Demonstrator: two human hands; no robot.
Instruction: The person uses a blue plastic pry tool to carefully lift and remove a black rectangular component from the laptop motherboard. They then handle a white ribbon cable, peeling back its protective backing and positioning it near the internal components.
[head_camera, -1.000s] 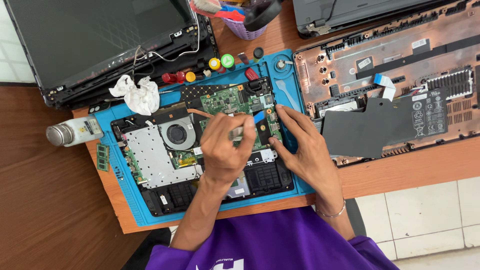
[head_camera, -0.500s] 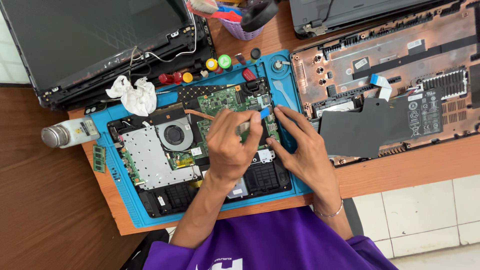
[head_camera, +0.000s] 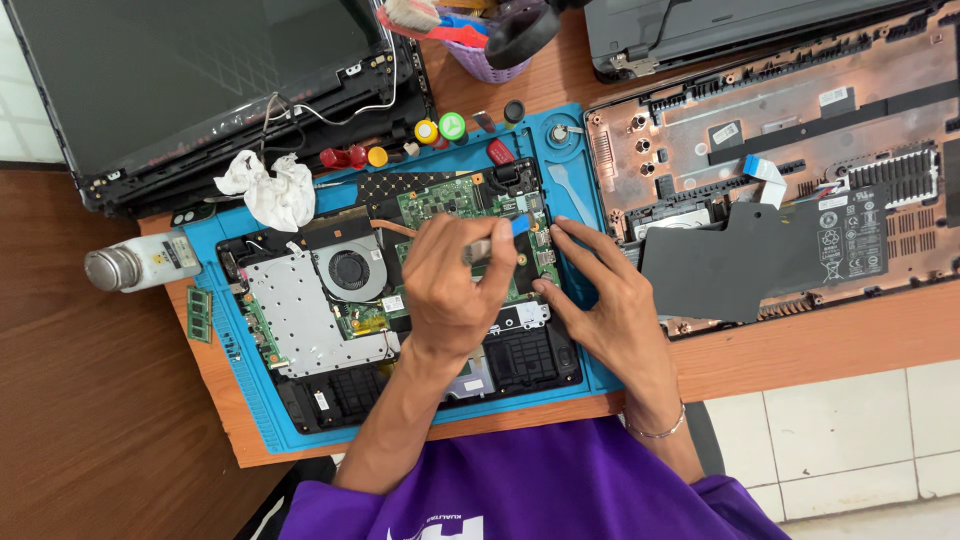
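1. A small blue-tipped tool (head_camera: 508, 231) sits pinched in the fingers of the left hand (head_camera: 455, 290), its tip over the green circuit board (head_camera: 450, 205) of an opened laptop base (head_camera: 330, 320).
2. The left hand is curled closed around the tool, knuckles up, resting over the middle of the board.
3. The right hand (head_camera: 605, 305) lies just beside the left, fingers spread and loose, fingertips pressing on the board's right edge; it grips nothing.
4. Left of the left hand sit a round cooling fan (head_camera: 349, 270) and a silver metal shield plate (head_camera: 300, 325).
5. The laptop base lies on a blue work mat (head_camera: 250, 400), which reaches under both hands.
6. Beyond the left hand's knuckles lie a crumpled white tissue (head_camera: 268, 190) and small coloured caps (head_camera: 440, 128).
7. Further left a white bottle (head_camera: 140, 263) lies on its side.
8. Right of the right hand rests a copper-toned bottom cover (head_camera: 780, 130) carrying a black battery pack (head_camera: 770, 255).
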